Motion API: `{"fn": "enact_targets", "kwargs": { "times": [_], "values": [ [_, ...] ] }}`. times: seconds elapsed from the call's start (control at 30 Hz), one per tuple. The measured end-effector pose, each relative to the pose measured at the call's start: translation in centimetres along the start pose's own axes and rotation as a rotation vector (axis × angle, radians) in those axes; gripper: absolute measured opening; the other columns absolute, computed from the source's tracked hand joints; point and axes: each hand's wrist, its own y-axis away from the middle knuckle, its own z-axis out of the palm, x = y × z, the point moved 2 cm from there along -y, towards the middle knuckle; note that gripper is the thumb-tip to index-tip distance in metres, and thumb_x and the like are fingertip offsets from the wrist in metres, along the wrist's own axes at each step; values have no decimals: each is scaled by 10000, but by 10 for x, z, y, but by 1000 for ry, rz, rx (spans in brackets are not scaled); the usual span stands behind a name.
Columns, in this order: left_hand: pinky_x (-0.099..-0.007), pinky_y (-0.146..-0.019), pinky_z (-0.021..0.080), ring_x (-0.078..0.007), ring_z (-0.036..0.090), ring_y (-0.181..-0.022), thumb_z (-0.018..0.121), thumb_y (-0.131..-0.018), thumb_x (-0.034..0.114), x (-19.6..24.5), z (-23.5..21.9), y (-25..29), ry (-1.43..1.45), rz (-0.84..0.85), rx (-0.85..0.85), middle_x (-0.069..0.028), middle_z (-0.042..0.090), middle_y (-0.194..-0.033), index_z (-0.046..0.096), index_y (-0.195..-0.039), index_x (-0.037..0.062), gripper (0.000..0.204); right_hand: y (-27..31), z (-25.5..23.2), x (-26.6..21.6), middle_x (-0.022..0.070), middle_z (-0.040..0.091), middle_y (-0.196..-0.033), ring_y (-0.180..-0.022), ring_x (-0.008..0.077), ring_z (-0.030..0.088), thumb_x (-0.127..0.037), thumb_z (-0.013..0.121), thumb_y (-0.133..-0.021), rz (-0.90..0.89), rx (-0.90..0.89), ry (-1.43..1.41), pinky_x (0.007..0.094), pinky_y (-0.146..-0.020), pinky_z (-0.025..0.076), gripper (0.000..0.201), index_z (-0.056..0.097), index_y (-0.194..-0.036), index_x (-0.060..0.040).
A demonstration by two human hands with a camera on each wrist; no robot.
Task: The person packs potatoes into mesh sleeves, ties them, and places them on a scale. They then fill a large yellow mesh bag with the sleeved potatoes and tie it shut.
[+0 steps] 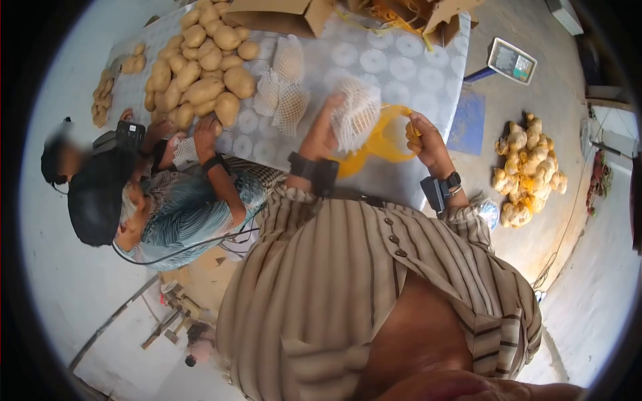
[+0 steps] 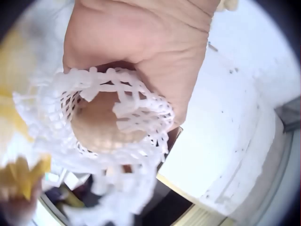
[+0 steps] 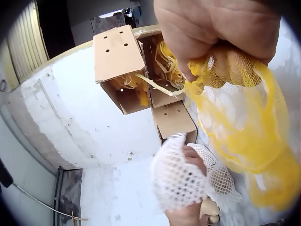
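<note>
A white foam net sleeve [image 1: 358, 115] is in my left hand [image 1: 321, 134], the fingers wrapped round its side. Through the sleeve's open end, the left wrist view shows a smooth tan potato [image 2: 106, 125] inside. My right hand [image 1: 428, 142] grips the gathered rim of a yellow mesh bag [image 3: 254, 136], which hangs down from the fist. In the head view the bag's loop of netting spans the gap between my two hands, and the sleeve overlaps its left edge. On the table just left of my left hand lie several netted sleeves [image 1: 287, 87].
A large heap of potatoes [image 1: 200, 67] covers the table's left part. Beside it another person's hand [image 1: 206, 137] works near a foam net. Cardboard boxes [image 1: 281, 15] stand along the far edge. Yellow-netted bundles [image 1: 528, 167] and a scale [image 1: 512, 61] are to the right.
</note>
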Motion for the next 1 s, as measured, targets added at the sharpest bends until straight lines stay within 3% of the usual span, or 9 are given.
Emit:
{"fn": "enact_targets", "kwargs": {
  "times": [0.1, 0.2, 0.3, 0.4, 0.47, 0.7, 0.87, 0.93, 1.0],
  "values": [
    [-327, -895, 500, -203, 618, -1017, 624, -882, 249, -39, 3, 2, -240, 68, -203, -109, 622, -1141, 527, -1262, -5, 467, 7, 10, -2, -11, 542, -766, -584, 59, 438, -196, 532, -962, -22, -12, 47, 206, -477, 333, 260, 572, -1181, -63],
    [-308, -869, 494, -171, 601, -1018, 633, -878, 250, -56, 17, 4, -605, 277, -312, -93, 608, -1162, 516, -1278, 1, 486, 5, 35, 1, -26, 541, -759, -556, 55, 472, -245, 511, -987, -379, 108, 300, 196, -463, 389, 311, 560, -1219, -44],
    [-284, -864, 477, -139, 581, -1002, 656, -865, 246, -70, 10, -8, -692, 148, -176, -70, 599, -1137, 519, -1265, 9, 485, 30, 52, -20, -20, 568, -739, -584, 66, 535, -249, 532, -980, -135, 224, -4, 193, -497, 441, 289, 581, -1177, -43],
    [-305, -864, 482, -175, 601, -1017, 667, -842, 263, -95, -20, -34, -680, 243, -78, -90, 617, -1135, 548, -1219, 30, 459, 35, 51, -9, -24, 578, -722, -547, 60, 517, -254, 583, -955, -8, -62, 106, 200, -463, 417, 258, 610, -1109, -49],
    [-365, -846, 495, -286, 632, -1022, 628, -842, 207, -111, -53, -77, -1651, 501, 142, -174, 655, -1097, 599, -1147, 9, 365, 42, 69, 7, -27, 569, -721, -536, 58, 509, -252, 586, -954, 44, -95, 140, 203, -451, 411, 252, 612, -1102, -50],
    [-395, -842, 493, -343, 615, -1038, 611, -858, 260, -85, -38, -82, -1653, 380, 240, -198, 654, -1083, 616, -1119, 19, 355, 15, 67, -1, -43, 487, -679, -478, 63, 437, -226, 596, -949, 116, 39, -114, 191, -383, 353, 296, 539, -1208, -96],
    [-335, -799, 497, -205, 650, -920, 646, -867, 285, -44, -34, -28, -1189, 275, -294, -167, 673, -1008, 641, -1085, -4, 361, -4, 30, -19, -57, 390, -634, -491, 39, 346, -208, 542, -978, 46, -223, -276, 183, -381, 274, 275, 528, -1218, -73],
    [-310, -788, 497, -141, 628, -872, 701, -840, 279, 0, -34, 8, -831, 232, -75, -160, 676, -969, 654, -1039, -31, 372, -4, 30, -19, -57, 345, -620, -481, 43, 302, -218, 544, -981, 28, -219, -301, 183, -376, 261, 296, 522, -1240, -77],
    [-348, -874, 482, -225, 624, -974, 733, -795, 209, 31, -64, 14, -1041, 633, 350, -188, 649, -1055, 620, -1109, -38, 415, -7, 24, -14, -58, 354, -623, -484, 41, 311, -212, 544, -980, 47, -201, -323, 182, -377, 264, 291, 525, -1238, -78]
  ]
}}
